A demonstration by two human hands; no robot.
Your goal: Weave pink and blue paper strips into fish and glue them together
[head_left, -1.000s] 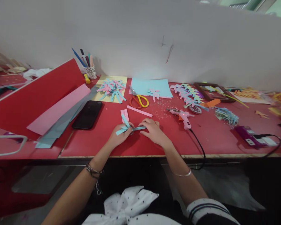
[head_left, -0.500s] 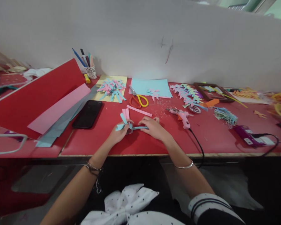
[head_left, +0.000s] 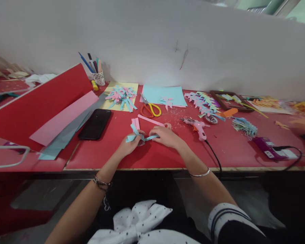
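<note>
Between my hands is a light blue paper strip (head_left: 150, 138), its ends folded into loops at the left. My left hand (head_left: 129, 145) is closed on the folded blue paper. With its fingertips, my right hand (head_left: 165, 136) pinches the other end of the strip. Just beyond my fingers lie pink paper strips (head_left: 136, 123) and one longer pink strip (head_left: 151, 120). Scissors with red and yellow handles (head_left: 151, 108) rest behind them. A pink glue gun (head_left: 198, 127) with a lit red light lies right of my right hand.
At left lie a black phone (head_left: 95, 124), pink paper (head_left: 66, 117) and a raised red board (head_left: 40, 105). Pink and blue bows (head_left: 122, 96) sit on yellow paper. Blue paper (head_left: 167, 93) lies behind the scissors. A purple power strip (head_left: 269, 149) and the glue gun's cord (head_left: 213, 154) occupy the right.
My right hand has shifted slightly up and curled its fingers, lifting and bending the right end of the blue strip. My left hand stays nearly in place.
</note>
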